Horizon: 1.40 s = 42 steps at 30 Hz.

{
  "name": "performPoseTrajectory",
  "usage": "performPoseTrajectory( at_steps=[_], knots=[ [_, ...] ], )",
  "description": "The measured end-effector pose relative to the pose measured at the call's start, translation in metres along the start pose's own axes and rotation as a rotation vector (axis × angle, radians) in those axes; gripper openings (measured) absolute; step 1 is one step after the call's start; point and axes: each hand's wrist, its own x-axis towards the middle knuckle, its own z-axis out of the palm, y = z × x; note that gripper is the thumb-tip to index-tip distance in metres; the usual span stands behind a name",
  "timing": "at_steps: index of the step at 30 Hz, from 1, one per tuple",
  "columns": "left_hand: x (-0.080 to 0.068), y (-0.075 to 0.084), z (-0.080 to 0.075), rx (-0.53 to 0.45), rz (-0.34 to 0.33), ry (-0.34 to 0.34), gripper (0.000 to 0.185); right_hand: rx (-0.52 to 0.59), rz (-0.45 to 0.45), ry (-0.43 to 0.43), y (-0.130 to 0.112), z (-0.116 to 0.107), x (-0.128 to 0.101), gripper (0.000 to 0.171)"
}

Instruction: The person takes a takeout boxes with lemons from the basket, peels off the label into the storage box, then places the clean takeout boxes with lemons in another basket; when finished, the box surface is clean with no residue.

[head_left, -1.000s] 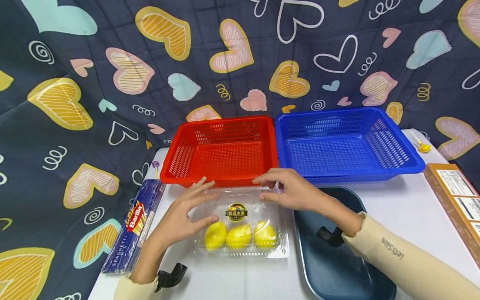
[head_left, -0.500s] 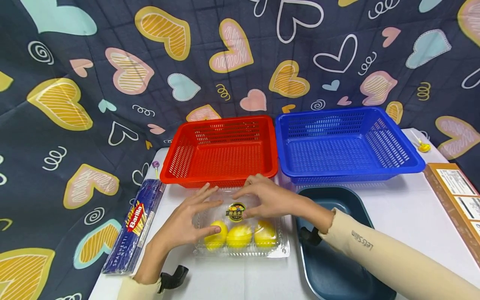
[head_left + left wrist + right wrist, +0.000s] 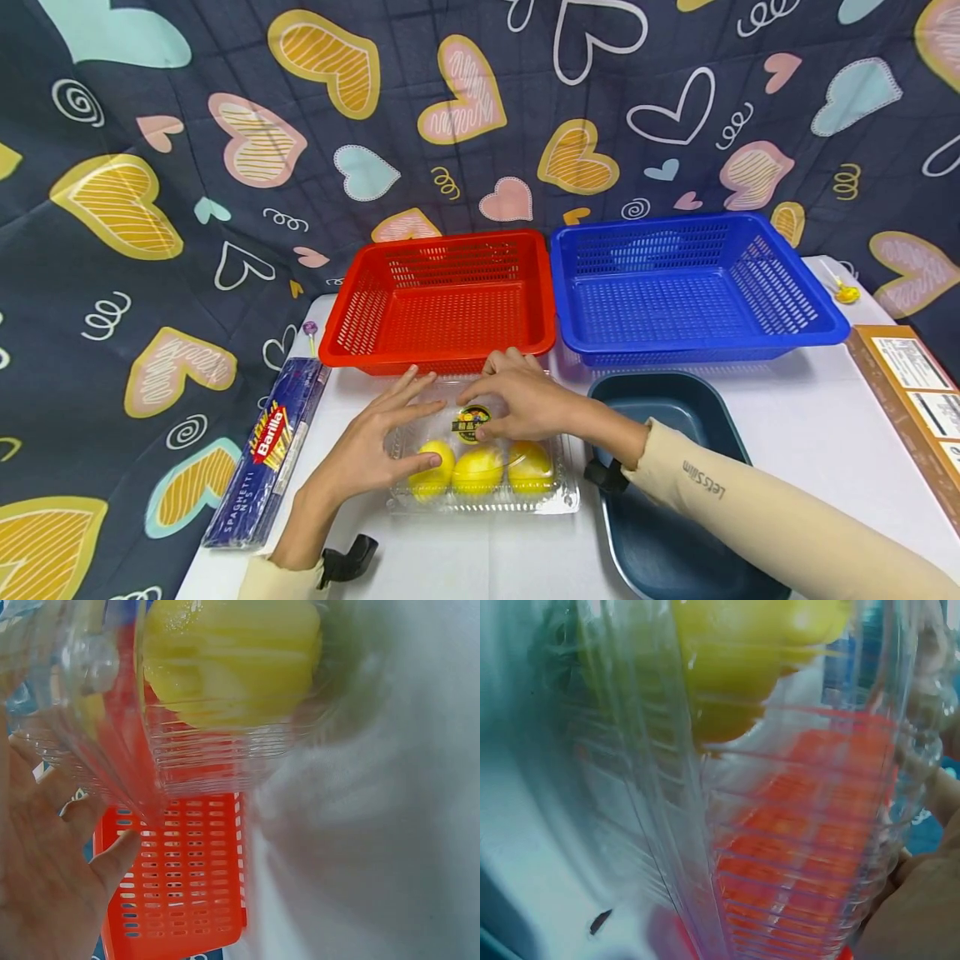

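dark cloth backdrop printed with coloured hearts [image 3: 150, 125] fills the upper half of the head view. below it, the white table [image 3: 810, 433] takes the lower centre and right. blue perforated plastic basket [image 3: 817, 329] sits at centre right, touching the red perforated plastic basket [image 3: 352, 333] at centre; the red one shows again at lower left of the left wrist view [image 3: 187, 900]. dark blue-grey oval tray [image 3: 675, 400] lies at lower right of centre, under your right forearm. brown cardboard box [image 3: 911, 392] at the right edge. blue packet of spaghetti [image 3: 262, 454] lies at lower left, on the table's left edge.

clear plastic clamshell box with a round sticker on its lid [image 3: 558, 492] sits at lower centre, just in front of the red basket, with three yellow fruits [image 3: 480, 471] in a row inside; one fruit fills the top of the left wrist view [image 3: 232, 660].

your left hand [image 3: 360, 454] lies on the box's left side, fingers spread and nearly straight, thumb against the lid; it grips nothing. your right hand [image 3: 525, 404] rests on the lid by the sticker, fingers loosely bent, tips on the plastic; whether they pinch the lid, cannot tell.

small yellow object [image 3: 847, 293] at far right, a small purple one [image 3: 310, 328] left of the red basket.
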Motion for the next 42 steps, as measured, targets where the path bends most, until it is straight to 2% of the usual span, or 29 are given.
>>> performPoseTrajectory(
  at_steps=[10, 19, 25, 33, 42],
  knots=[
    [0.0009, -0.0012, 0.0010, 0.007, 0.013, 0.004, 0.065, 0.040, 0.017, 0.013, 0.0010, 0.0006, -0.0009, 0.029],
    [-0.0001, 0.0002, 0.0006, 0.015, 0.005, 0.001, 0.063, 0.113, -0.041, 0.012, 0.0035, -0.0022, -0.0016, 0.025],
    [0.0005, -0.0016, 0.0006, 0.018, 0.009, 0.001, 0.064, 0.121, -0.045, 0.021, 0.0031, -0.0024, -0.0007, 0.027],
    [0.0006, -0.0002, -0.0003, 0.028, 0.020, 0.005, 0.064, 0.123, -0.055, 0.040, 0.0017, -0.0024, 0.0007, 0.015],
    [0.0007, 0.0029, -0.0010, 0.054, 0.028, -0.008, 0.064, 0.163, -0.132, 0.050, 0.0042, -0.0068, 0.0031, 0.013]
  ],
)
